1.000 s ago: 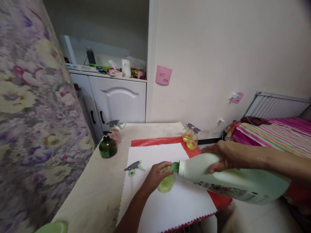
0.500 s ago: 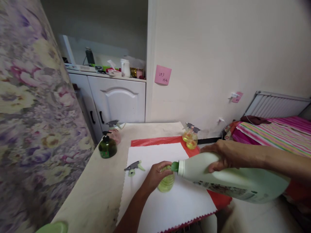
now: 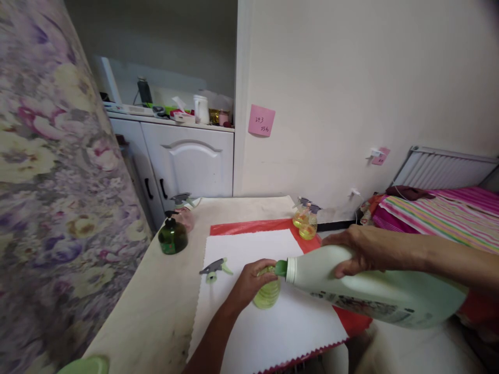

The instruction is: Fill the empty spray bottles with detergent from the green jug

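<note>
free: white sheet (image 3: 280,335), near part. obstacles: spray head (image 3: 213,267), left; tilted jug (image 3: 390,291), right; two spray bottles (image 3: 307,229), far right.

We see smooth plastic with a soft sheen on the big bottle (image 3: 413,293), and clear, ribbed, shiny plastic on the small bottle (image 3: 266,297). The spray head (image 3: 213,268) looks like duller plastic. To us the white sheet (image 3: 273,337) seems matt and smooth, the red sheet (image 3: 249,226) glossy and creased like plastic film. The pump bottle (image 3: 173,240) is glossy, the curtain (image 3: 74,208) cloth, the note (image 3: 261,120) matt paper.
</note>
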The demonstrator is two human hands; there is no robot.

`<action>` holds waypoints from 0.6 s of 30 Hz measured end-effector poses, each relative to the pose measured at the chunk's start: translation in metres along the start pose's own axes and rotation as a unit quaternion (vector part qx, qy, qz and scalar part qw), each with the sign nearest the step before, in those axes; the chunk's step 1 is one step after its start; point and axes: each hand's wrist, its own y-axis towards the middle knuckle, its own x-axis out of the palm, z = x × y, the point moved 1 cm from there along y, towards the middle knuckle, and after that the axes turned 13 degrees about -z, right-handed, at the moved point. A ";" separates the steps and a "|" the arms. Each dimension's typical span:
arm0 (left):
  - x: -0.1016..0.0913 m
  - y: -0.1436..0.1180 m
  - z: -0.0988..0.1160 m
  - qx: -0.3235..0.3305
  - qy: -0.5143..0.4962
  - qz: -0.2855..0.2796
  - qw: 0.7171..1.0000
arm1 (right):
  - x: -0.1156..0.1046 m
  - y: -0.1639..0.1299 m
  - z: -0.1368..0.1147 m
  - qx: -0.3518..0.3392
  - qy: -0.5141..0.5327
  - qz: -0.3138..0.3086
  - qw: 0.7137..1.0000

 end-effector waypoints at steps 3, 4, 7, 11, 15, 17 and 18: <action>0.001 0.000 0.002 -0.002 -0.004 -0.002 1.000 | 0.000 0.000 0.000 0.002 -0.002 0.000 1.000; 0.001 -0.001 0.003 -0.003 -0.008 -0.002 1.000 | 0.000 0.000 0.000 0.001 0.000 0.000 1.000; 0.001 -0.001 0.004 -0.005 -0.011 -0.001 1.000 | -0.001 0.000 -0.001 0.002 0.004 0.002 1.000; 0.001 -0.002 0.005 0.002 0.000 -0.009 1.000 | -0.002 -0.001 -0.001 0.010 0.008 0.006 1.000; 0.000 -0.001 0.003 0.001 0.003 -0.008 1.000 | -0.001 -0.002 -0.002 0.003 0.016 0.004 1.000; 0.000 -0.001 0.002 -0.002 0.000 -0.008 1.000 | -0.001 -0.002 -0.002 0.004 0.014 -0.002 1.000; 0.000 0.000 0.001 -0.003 -0.004 -0.009 1.000 | -0.001 -0.001 -0.002 0.007 0.012 -0.004 1.000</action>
